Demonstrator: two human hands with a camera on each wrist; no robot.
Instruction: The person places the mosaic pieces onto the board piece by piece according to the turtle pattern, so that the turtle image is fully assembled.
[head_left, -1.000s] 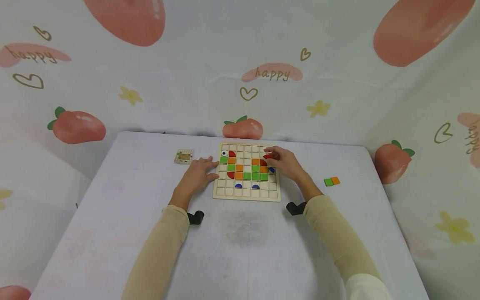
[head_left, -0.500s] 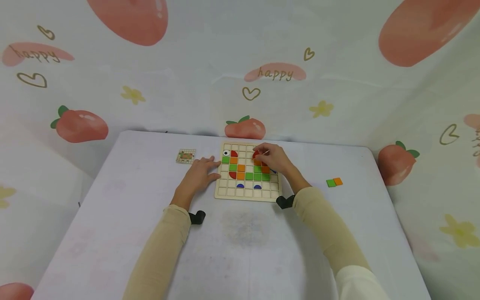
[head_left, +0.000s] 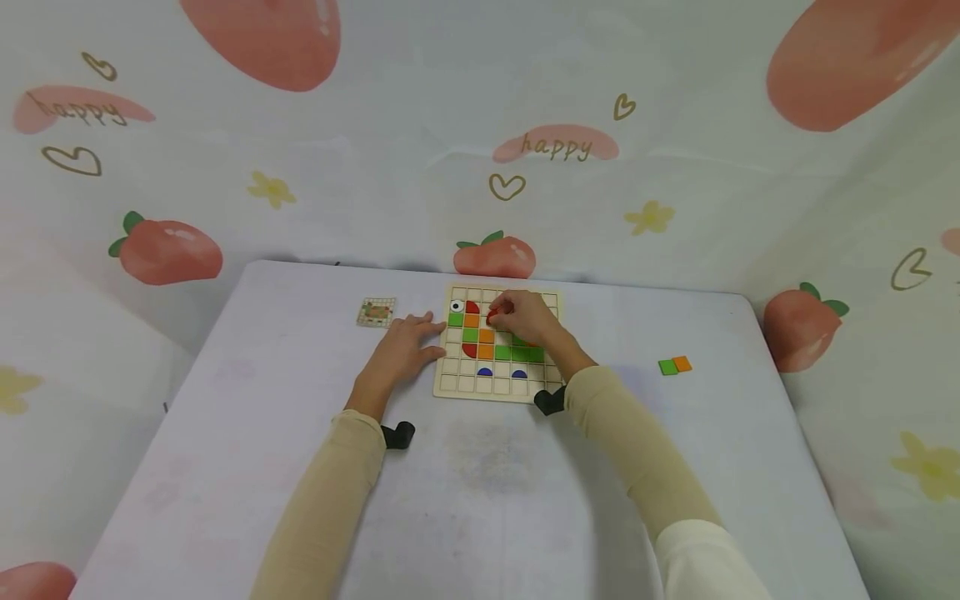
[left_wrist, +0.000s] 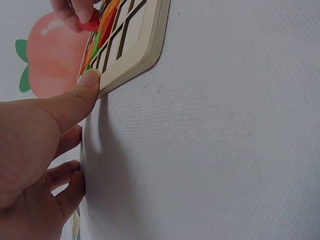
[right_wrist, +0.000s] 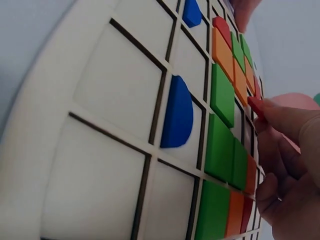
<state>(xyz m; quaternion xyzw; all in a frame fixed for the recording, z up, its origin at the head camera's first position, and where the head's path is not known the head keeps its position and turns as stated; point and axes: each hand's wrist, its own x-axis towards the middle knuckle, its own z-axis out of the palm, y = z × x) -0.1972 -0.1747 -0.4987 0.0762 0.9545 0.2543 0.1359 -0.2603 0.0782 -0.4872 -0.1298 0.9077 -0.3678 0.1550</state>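
Note:
Between thumb and fingers of my right hand point(head_left: 528, 321) is a small red rounded tile point(right_wrist: 255, 106), held over the upper middle of a wooden grid board point(head_left: 480, 393). The board bears green, orange, red and blue tiles, plus an eye tile point(head_left: 457, 307) at its upper left. Part of the pattern is hidden under the right hand. My left hand point(head_left: 401, 354) lies at the board's left side; in the left wrist view its thumb point(left_wrist: 80, 97) rests on the board's edge, the other fingers loosely bent on the table. Two blue half-round tiles show near the board's front, one close up point(right_wrist: 178, 112).
A small pattern card point(head_left: 376, 312) lies on the white table point(head_left: 480, 517) left of the board. To the right, a green tile point(head_left: 667, 367) and an orange tile point(head_left: 682, 364) lie side by side. A printed cloth point(head_left: 405, 150) hangs behind the table.
My right hand has moved left across the board with the red tile, from its right side to the upper middle. The left hand has stayed at the board's edge.

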